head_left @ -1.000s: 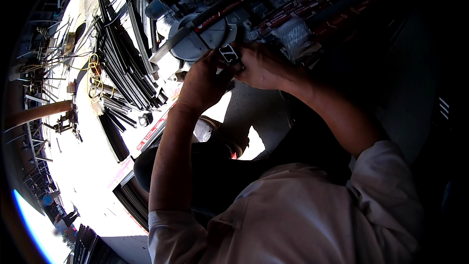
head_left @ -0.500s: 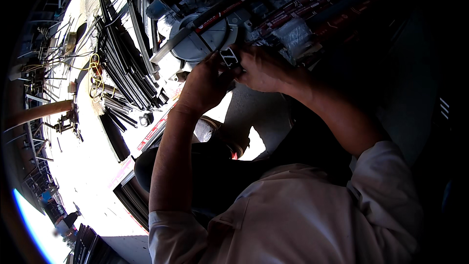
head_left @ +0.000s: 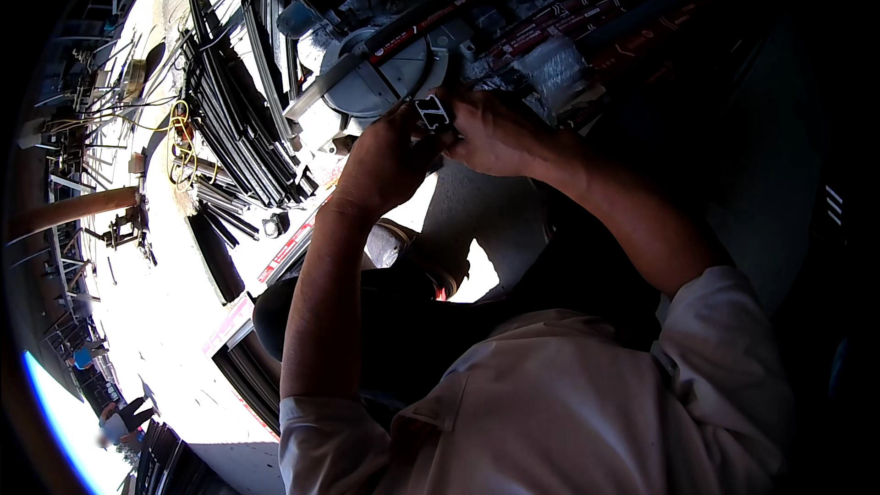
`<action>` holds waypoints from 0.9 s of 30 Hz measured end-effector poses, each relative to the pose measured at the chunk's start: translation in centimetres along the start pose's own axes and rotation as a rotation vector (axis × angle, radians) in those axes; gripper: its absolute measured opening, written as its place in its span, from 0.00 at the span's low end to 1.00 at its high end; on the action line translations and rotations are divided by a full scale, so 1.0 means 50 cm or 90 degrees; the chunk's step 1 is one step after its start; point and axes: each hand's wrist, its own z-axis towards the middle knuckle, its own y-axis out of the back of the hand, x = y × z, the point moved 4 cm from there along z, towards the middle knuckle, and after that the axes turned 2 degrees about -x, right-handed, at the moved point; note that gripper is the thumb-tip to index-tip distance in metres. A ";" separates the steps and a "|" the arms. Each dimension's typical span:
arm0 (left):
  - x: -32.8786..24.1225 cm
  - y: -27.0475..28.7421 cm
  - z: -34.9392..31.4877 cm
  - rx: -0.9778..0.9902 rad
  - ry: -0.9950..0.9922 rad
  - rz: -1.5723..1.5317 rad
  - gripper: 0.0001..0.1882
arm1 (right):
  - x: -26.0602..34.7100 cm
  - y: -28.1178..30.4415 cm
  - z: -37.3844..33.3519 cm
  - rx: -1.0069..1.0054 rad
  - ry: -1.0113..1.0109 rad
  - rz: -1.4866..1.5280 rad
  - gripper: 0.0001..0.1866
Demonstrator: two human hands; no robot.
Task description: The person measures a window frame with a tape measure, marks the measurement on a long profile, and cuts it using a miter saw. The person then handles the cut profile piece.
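Observation:
Between my two hands is a short piece of metal profile (head_left: 432, 112), its hollow cut end facing up with a bright outline and an inner web. My left hand (head_left: 390, 154) is closed on its left and lower side. From the other side my right hand (head_left: 490, 131) grips it, fingers bent round it. Shadow hides most of the fingertips. Just beyond my hands stands a machine with a round grey base (head_left: 374, 78), which looks like a cut-off saw's turntable. A long profile with a dark red wrap (head_left: 403, 39) lies across it.
Dark profile lengths (head_left: 234, 128) lie bundled on the sunlit ground at left, near a yellow cord (head_left: 178, 133). More red-wrapped profiles (head_left: 587, 14) and clear plastic wrap (head_left: 550, 64) are at the far right. A wooden beam (head_left: 78, 214) juts in at left. A distant person (head_left: 122, 422) stands lower left.
The profile piece has tilted slightly in my hands, so its cut end shows more fully. My arms have barely moved. The distant person at lower left has shifted.

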 end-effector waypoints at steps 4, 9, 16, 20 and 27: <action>0.003 -0.001 -0.002 0.000 0.003 -0.008 0.16 | 0.001 -0.001 -0.002 0.001 -0.003 -0.004 0.26; -0.003 -0.005 -0.001 0.021 0.016 0.008 0.14 | 0.006 0.005 -0.002 0.009 -0.011 -0.005 0.26; 0.009 -0.002 -0.005 0.011 0.042 0.048 0.17 | 0.020 0.013 -0.006 0.013 -0.024 0.054 0.26; -0.015 0.006 0.003 0.016 0.036 0.072 0.21 | 0.011 0.018 -0.008 -0.016 -0.015 0.039 0.27; 0.034 0.010 -0.020 -0.050 -0.023 0.123 0.27 | 0.053 -0.004 0.015 0.058 -0.070 0.048 0.29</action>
